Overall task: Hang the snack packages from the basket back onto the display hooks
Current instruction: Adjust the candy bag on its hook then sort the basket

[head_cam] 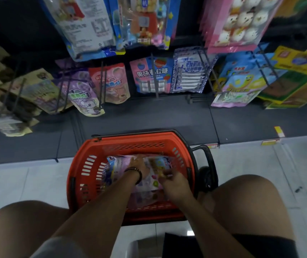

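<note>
A red plastic basket (89, 175) stands on the floor between my knees, with several snack packages (117, 164) lying flat inside. Both hands are down in it. My left hand (141, 164), a dark band on its wrist, rests fingers-down on a pale purple package. My right hand (175, 183) pinches the edge of a yellowish package (160, 164) beside it. Ahead, dark metal display hooks (156, 79) stick out from the rack, most carrying hanging packages.
A pink and blue candy package (151, 75) hangs straight ahead, purple and pink pouches (85, 94) to its left, yellow boxes (298, 77) at right. Larger bags (85, 25) hang on the row above. The dark shelf base (149, 116) borders pale floor tiles (251, 161).
</note>
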Tool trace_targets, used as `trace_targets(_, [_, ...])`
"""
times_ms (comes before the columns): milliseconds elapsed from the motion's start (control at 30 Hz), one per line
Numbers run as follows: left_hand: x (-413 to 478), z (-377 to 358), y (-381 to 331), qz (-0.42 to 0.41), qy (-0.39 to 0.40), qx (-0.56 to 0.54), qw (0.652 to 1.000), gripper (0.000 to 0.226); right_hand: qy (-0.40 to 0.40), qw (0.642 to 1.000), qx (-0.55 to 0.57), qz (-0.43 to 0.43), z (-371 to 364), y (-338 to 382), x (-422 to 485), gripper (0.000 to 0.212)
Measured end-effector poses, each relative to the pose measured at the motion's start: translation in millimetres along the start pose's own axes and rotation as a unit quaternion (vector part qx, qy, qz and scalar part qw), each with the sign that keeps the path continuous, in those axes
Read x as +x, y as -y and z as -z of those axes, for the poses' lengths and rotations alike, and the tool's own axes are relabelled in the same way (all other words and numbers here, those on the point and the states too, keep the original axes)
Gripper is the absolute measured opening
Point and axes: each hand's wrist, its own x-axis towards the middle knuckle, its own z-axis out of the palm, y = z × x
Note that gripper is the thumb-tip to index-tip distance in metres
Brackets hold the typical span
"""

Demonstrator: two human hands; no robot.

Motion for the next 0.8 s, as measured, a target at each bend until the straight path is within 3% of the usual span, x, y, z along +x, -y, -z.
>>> trace_targets(67, [-14, -6, 4, -0.009, -0.001, 0.003, 1.0, 0.074, 0.003, 1.0, 0.006, -0.002, -2, 4, -2, 0.018])
trace_targets(167, [-54, -7, -3, -0.03, -0.027, -0.047, 0.998, 0.073, 0.0, 1.0, 0.029, -0.003, -8, 8, -6, 0.054])
trace_targets(233, [-78, -9, -5, -0.064, -0.067, -0.081, 0.992, 0.068, -0.005, 0.999, 0.052, -0.016, -10, 9, -10, 0.065])
trace_targets(333, [-115, -11, -8, -0.118, -0.114, -0.169, 0.972, 0.066, 0.02, 0.988, 0.145, -0.053, -8, 14, -22, 0.037])
trace_targets(367, [-127, -9, -10, -0.131, -0.128, -0.197, 0.963, 0.066, 0.032, 0.981, 0.18, -0.069, -8, 14, -25, 0.037])
trace_targets(467, [-159, -1, -14, -0.182, -0.165, -0.258, 0.935, 0.07, 0.074, 0.95, 0.286, -0.101, -2, 24, -39, 0.071])
trace_targets(567, [-190, 6, -16, -0.23, -0.184, -0.279, 0.914, 0.074, 0.099, 0.916, 0.377, -0.099, 10, 44, -53, 0.09])
trace_targets(667, [-223, 17, -19, -0.278, -0.191, -0.299, 0.892, 0.067, 0.073, 0.898, 0.428, -0.069, 23, 65, -69, 0.062])
trace_targets(800, [-265, 49, -13, -0.302, -0.152, -0.348, 0.874, 0.036, 0.027, 0.899, 0.437, -0.007, 41, 87, -88, 0.027])
